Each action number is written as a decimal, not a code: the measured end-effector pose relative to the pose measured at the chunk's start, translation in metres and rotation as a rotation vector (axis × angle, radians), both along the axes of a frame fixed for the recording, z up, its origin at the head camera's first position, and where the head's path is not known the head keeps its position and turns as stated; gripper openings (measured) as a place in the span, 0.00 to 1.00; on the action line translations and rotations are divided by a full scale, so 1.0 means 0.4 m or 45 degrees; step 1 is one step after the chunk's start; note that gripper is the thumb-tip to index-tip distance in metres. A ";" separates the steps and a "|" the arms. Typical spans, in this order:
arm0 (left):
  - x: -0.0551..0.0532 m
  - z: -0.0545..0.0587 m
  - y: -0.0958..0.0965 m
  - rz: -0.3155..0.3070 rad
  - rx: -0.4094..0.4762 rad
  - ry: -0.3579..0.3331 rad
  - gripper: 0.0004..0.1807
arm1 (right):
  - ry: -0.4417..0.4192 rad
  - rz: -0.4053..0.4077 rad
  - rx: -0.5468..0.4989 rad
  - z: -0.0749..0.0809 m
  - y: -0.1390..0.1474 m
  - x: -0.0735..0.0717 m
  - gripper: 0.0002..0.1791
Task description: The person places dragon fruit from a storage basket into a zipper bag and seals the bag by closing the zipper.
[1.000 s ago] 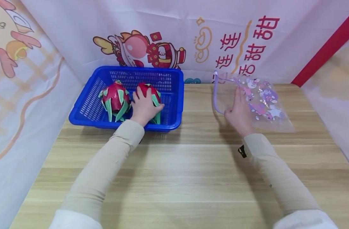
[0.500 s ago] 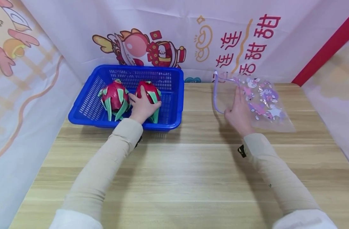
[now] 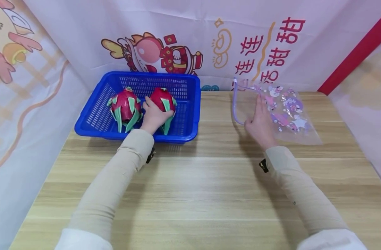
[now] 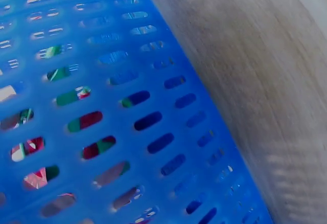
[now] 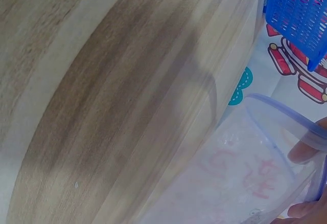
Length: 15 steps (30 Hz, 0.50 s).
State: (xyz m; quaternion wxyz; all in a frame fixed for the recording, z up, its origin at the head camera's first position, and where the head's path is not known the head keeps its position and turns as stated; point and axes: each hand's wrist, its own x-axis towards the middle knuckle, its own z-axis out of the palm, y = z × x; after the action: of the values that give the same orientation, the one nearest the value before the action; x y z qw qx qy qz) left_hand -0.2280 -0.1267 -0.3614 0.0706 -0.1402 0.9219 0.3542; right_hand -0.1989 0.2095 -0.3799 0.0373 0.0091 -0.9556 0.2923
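Note:
Two red dragon fruits with green scales lie in a blue slotted basket (image 3: 96, 133). My left hand (image 3: 153, 116) grips the right dragon fruit (image 3: 160, 95), thumb on its right side and fingers at its left. The other dragon fruit (image 3: 123, 106) sits just left of that hand. Through the slots of the basket wall (image 4: 117, 75), the left wrist view shows bits of red and green; the hand is hidden there. My right hand (image 3: 260, 125) holds a clear printed zip bag (image 3: 290, 111) near its purple-edged mouth. In the right wrist view its fingers (image 5: 304, 152) are at the bag's open rim.
The basket and bag stand at the back of a wooden table (image 3: 196, 194), against a printed white cloth backdrop (image 3: 215, 45). Cloth walls (image 3: 31, 114) rise at both sides. Table surface lies between basket and bag.
My left hand has slid down and slightly left around the right dragon fruit, its fingers moving from the top to the left side. The right hand and bag have stayed nearly still.

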 end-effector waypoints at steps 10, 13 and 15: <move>-0.012 -0.003 -0.013 0.018 0.091 -0.084 0.55 | -0.007 -0.001 0.016 -0.002 -0.002 -0.001 0.52; -0.014 -0.004 -0.013 0.030 0.111 -0.078 0.55 | -0.010 -0.001 0.021 -0.003 -0.002 -0.003 0.52; -0.015 -0.006 -0.013 0.036 0.126 -0.066 0.55 | -0.010 0.001 0.021 -0.004 -0.002 -0.004 0.52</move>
State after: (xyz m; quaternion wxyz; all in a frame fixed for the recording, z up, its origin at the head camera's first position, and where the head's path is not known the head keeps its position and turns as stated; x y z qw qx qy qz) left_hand -0.2340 -0.1321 -0.3639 0.0963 -0.1587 0.8991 0.3965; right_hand -0.2005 0.2088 -0.3816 0.0333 0.0087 -0.9580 0.2846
